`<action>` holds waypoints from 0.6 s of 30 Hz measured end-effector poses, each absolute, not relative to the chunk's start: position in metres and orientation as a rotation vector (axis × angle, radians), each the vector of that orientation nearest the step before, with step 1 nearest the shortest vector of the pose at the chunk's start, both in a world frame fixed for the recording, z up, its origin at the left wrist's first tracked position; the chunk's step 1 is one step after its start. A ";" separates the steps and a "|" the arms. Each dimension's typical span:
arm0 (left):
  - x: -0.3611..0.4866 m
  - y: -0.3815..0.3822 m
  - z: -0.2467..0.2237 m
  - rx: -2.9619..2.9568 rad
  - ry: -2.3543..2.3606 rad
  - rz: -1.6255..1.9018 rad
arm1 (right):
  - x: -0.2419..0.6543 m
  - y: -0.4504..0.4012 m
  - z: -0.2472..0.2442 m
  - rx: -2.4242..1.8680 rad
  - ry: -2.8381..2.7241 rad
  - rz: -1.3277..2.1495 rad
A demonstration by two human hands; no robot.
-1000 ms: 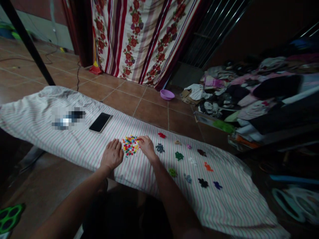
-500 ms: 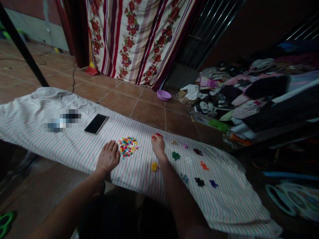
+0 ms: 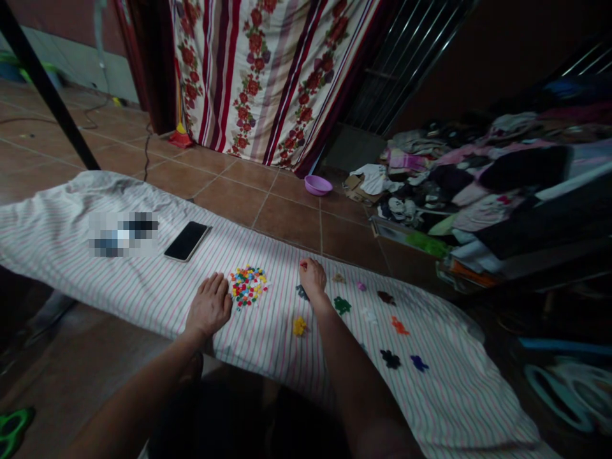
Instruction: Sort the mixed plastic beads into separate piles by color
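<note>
My left hand [image 3: 209, 304] lies flat on the striped cloth, fingers stretched out, next to a mixed heap of small colourful pieces [image 3: 248, 287]. Farther right, my right hand [image 3: 313, 278] is closed in a pinch over a small patch of red pieces [image 3: 303, 264], mostly covered by the fingers. Whatever is between the fingertips is hidden. Close by it are grey pieces [image 3: 302, 292], yellow pieces [image 3: 299, 326] and green pieces [image 3: 342, 305]. Rightward lie single-colour clusters: beige, pink [image 3: 361, 286], brown [image 3: 386, 298], white, orange [image 3: 400, 326], black [image 3: 391, 359] and dark blue [image 3: 419, 363].
The striped cloth [image 3: 143, 280] covers a long surface. A phone [image 3: 188, 241] lies on it at left, beside a pixelated patch. Beyond are a tiled floor, a purple basin [image 3: 318, 185], a floral curtain [image 3: 268, 76] and heaped clothes [image 3: 459, 172] at right.
My right hand has shifted slightly right, now covering most of the red pieces, and the grey pieces show beneath it. My left hand stays in place. The view has shifted a little.
</note>
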State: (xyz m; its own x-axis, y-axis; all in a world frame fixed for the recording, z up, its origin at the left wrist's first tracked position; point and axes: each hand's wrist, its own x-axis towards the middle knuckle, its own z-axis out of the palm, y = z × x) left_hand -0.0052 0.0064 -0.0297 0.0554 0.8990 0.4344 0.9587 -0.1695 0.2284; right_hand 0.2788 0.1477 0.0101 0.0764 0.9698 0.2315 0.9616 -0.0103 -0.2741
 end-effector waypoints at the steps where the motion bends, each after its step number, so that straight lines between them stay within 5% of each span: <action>1: -0.005 0.007 -0.030 -2.190 -1.941 -0.744 | 0.278 0.148 0.011 -2.015 -1.931 0.037; 18: -0.005 0.007 -0.032 -2.170 -1.936 -0.765 | 0.289 0.144 -0.002 -1.866 -1.859 0.089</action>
